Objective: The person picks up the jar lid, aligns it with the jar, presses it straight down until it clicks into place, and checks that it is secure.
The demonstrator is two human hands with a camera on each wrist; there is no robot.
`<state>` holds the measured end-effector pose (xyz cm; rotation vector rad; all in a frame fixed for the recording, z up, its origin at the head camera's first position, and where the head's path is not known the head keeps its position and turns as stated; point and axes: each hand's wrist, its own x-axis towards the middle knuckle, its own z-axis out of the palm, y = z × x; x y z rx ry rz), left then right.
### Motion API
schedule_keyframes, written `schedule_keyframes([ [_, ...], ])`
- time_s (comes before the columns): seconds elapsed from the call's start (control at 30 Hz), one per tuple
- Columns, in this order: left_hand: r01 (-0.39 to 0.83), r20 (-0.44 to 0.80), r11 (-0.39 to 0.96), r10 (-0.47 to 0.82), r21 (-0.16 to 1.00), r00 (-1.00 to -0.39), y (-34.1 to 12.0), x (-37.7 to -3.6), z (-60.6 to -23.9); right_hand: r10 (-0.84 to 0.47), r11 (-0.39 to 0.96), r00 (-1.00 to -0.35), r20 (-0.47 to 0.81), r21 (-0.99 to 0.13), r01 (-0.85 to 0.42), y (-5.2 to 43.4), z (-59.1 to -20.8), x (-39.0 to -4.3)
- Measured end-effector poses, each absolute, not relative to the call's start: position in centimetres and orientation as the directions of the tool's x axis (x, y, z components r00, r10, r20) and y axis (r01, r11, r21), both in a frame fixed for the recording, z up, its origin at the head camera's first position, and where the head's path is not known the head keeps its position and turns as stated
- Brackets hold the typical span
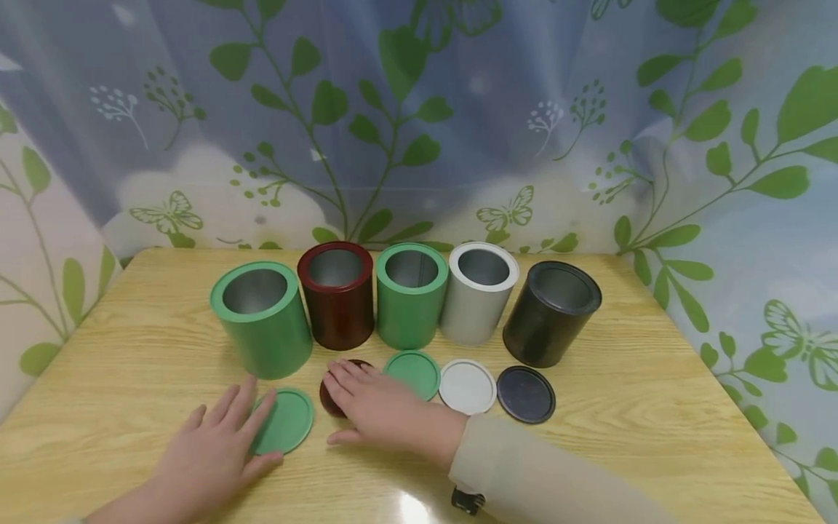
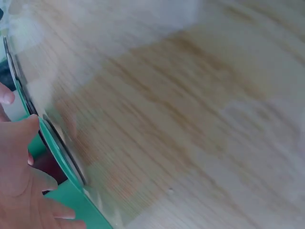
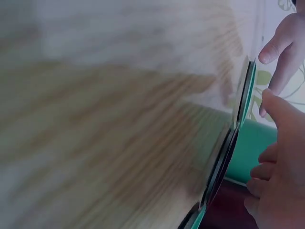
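Observation:
In the head view my left hand (image 1: 212,444), fingers spread, lies at the left edge of a green lid (image 1: 292,422), its fingertips overlapping that lid. My right hand (image 1: 389,411) reaches over a dark red lid (image 1: 329,400) with extended fingers and covers most of it. Just behind the left hand stands an open green can (image 1: 271,342). A dark red can (image 1: 340,313), also open, stands behind the right hand. Both lids lie flat on the table. The right wrist view catches both hands beside the lids, seen nearly edge-on.
To the right stand a second green can (image 1: 409,316), a pale grey can (image 1: 473,313) and a black can (image 1: 548,331), all open-topped. Before them lie a green lid (image 1: 419,375), a white lid (image 1: 468,387) and a black lid (image 1: 526,394). A patterned curtain (image 1: 458,145) hangs behind the wooden table (image 1: 655,437).

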<state>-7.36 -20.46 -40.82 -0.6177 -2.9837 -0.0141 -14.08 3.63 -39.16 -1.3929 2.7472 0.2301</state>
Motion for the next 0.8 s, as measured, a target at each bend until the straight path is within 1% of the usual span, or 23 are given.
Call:
schedule_keyframes([
  [0.13, 0.412, 0.071, 0.911, 0.412, -0.013, -0.908, -20.6, -7.4, -41.0, -0.806, 0.556, -0.570, -0.159, 0.122, -0.822, 2.5, -39.5, -14.2],
  [0.63, 0.448, 0.022, 0.894, 0.448, -0.008, -0.894, -20.8, -7.6, -40.9, -0.787, 0.529, -0.543, -0.292, 0.131, -0.838, 0.1, -40.0, -14.3],
  [0.8, 0.457, -0.003, 0.889, 0.457, 0.014, -0.889, -20.7, -7.6, -41.1, -0.779, 0.523, -0.535, -0.327, 0.133, -0.842, -0.4, -39.9, -14.3],
])
